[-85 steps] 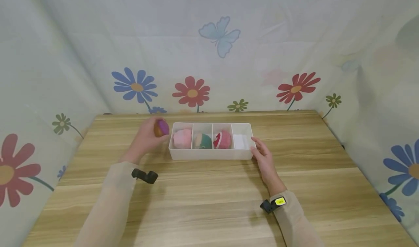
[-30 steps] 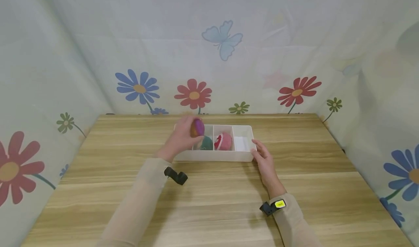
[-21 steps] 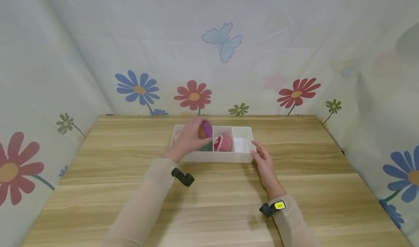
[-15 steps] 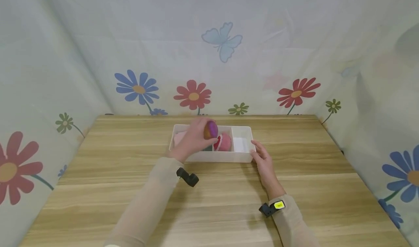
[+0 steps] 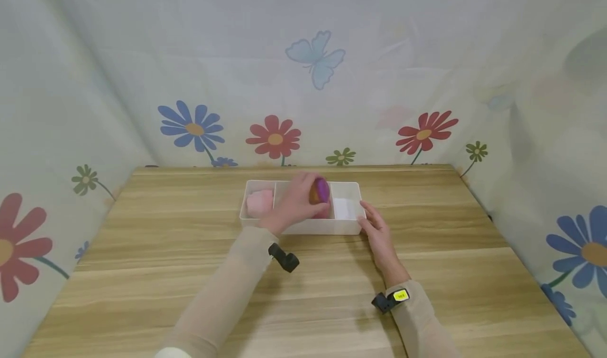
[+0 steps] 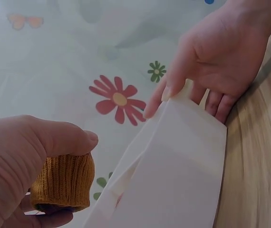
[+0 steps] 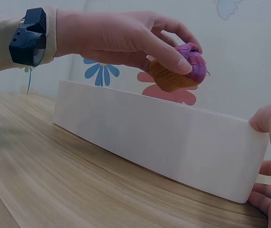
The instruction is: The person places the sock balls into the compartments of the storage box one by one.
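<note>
My left hand [image 5: 296, 202] pinches a rolled-up knit sock [image 5: 322, 190], ribbed mustard with a purple end, between thumb and fingers. The right wrist view shows this sock [image 7: 197, 66] held above the rim of a white divided box [image 7: 140, 123]. In the head view it is over the third compartment, where some of a pink-and-red roll [image 5: 324, 213] shows beneath. A light pink roll [image 5: 260, 204] sits in the leftmost compartment; the green one is hidden behind my left hand. My right hand [image 5: 379, 239] grips the box's right end, thumb at the near corner. The rightmost compartment holds no roll.
The box stands on a wood-grain table [image 5: 332, 294] toward its far side. A pale curtain [image 5: 227, 73] printed with flowers and a butterfly surrounds the table on the back and sides. Both wrists wear black cameras.
My left hand has carried the mustard-and-purple sock from left of the box rightward over the compartments, uncovering the light pink roll again. My right hand stays at the box's right end.
</note>
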Motion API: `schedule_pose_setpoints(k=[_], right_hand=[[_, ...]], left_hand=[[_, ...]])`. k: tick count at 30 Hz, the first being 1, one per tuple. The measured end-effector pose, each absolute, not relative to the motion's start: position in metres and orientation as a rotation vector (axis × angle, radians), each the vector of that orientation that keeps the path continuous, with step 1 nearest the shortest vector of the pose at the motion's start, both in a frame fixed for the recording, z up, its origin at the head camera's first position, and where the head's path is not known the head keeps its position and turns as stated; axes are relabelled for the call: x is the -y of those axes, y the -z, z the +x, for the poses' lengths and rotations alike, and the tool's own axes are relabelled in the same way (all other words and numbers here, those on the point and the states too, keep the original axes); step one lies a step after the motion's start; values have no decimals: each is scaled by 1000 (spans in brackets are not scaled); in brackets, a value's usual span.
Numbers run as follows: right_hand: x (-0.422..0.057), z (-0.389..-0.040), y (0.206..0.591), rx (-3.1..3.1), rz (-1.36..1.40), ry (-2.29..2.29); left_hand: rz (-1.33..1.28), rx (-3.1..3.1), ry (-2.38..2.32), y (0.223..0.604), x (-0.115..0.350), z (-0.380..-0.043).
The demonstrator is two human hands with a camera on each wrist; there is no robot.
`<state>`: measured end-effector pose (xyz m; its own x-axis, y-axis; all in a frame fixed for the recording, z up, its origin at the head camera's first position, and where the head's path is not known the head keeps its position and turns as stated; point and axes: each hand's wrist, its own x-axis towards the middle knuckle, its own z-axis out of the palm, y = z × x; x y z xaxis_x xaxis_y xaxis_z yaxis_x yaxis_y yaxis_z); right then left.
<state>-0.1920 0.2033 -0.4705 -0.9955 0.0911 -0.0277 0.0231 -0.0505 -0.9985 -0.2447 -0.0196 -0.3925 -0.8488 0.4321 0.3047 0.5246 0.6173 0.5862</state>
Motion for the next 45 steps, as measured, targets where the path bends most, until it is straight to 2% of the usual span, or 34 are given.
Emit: schedule_pose_setpoints(k=[17, 45], right_hand=[[-209, -191, 472, 2159, -110, -2221], [-206, -194, 476, 2137, -74, -2222]], left_hand=[[-915, 2688, 1021, 392, -22, -247], [-960, 2769, 899, 408, -52, -257]])
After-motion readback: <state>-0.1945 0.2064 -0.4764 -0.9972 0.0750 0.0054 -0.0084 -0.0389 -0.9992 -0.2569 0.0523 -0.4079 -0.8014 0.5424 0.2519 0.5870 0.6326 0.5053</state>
